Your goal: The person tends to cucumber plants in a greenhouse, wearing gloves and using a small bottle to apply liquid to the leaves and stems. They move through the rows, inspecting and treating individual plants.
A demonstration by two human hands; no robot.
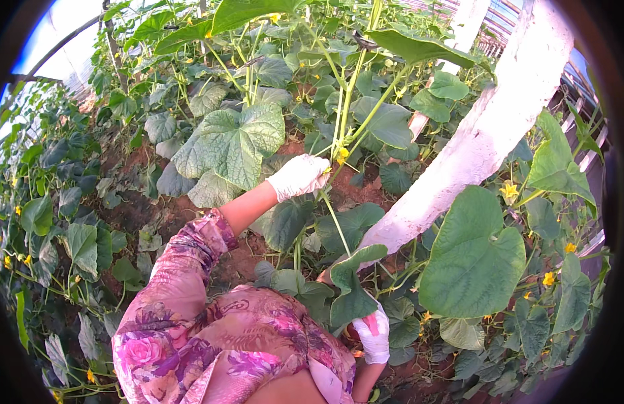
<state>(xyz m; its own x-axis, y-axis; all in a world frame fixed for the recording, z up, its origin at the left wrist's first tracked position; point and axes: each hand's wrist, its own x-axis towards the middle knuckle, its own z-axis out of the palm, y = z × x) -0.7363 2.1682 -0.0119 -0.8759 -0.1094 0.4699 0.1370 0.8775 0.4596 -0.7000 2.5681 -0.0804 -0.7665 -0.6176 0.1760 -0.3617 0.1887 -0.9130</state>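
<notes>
My left hand (301, 177), in a white glove, is beside the stem of a cucumber vine (346, 111). Its fingers are closed on a small yellow-green plant part (326, 170), whose exact kind I cannot tell. A yellow cucumber flower (342, 154) sits on the stem just right of the fingertips. Lower down, my right hand (373, 336), also white-gloved, is curled around a pinkish-red object (371, 323). A drooping cucumber leaf (353, 290) and the floral sleeve cover part of that hand and object.
A thick white-painted post (473, 136) slants across the right side, close to the vine. One large leaf (473, 252) hangs right of my right hand, another broad leaf (236, 141) above my left forearm. Dense cucumber plants and reddish soil (125, 166) surround me.
</notes>
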